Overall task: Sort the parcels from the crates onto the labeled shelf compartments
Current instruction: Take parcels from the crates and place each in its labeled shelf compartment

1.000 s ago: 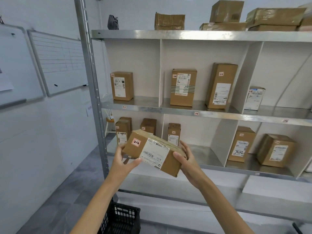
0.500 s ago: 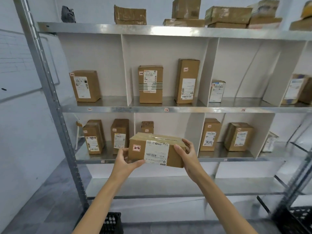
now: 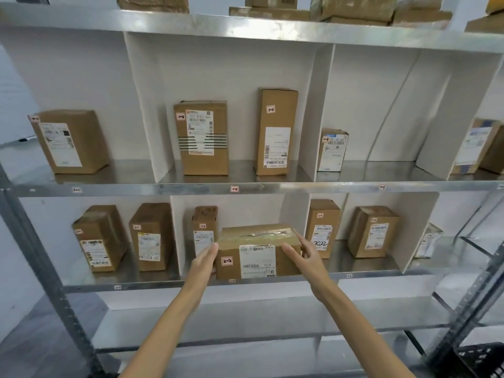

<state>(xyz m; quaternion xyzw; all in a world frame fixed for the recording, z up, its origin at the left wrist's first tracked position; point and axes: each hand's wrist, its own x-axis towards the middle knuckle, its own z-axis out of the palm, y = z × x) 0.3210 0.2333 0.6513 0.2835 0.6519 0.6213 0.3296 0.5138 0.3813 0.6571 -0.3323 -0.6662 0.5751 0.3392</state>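
1. We note the shelf unit (image 3: 245,188), two divided tiers in view, already well stocked: three parcels upright on the upper tier's left and middle bays, a small white-labelled one just right of the divider, more at the far right edge.
2. Lower tier: two parcels in the left bay, two in the bay right of middle, one small upright box (image 3: 204,230) at the back of the middle bay. We judge a good share of the sorting done.
3. The parcel in hand (image 3: 256,252), red-bordered tag reading 2-2, sits on the lower tier's middle bay at the front lip, label facing us, just right of the small upright box.
4. The edge tag below it (image 3: 232,281) is too blurred to read; the bay above is marked 1-2, so we judge the match correct.
5. Left hand (image 3: 203,264) flat against the parcel's left face, fingers extended, not curled round it. Right hand (image 3: 304,255) spread at the right front corner, fingers loose, touching or just off; we cannot tell which.
6. Remaining, by our judgement: let go, perhaps nudge it deeper, then return to the crate (image 3: 482,360) at lower right; its contents are not visible.
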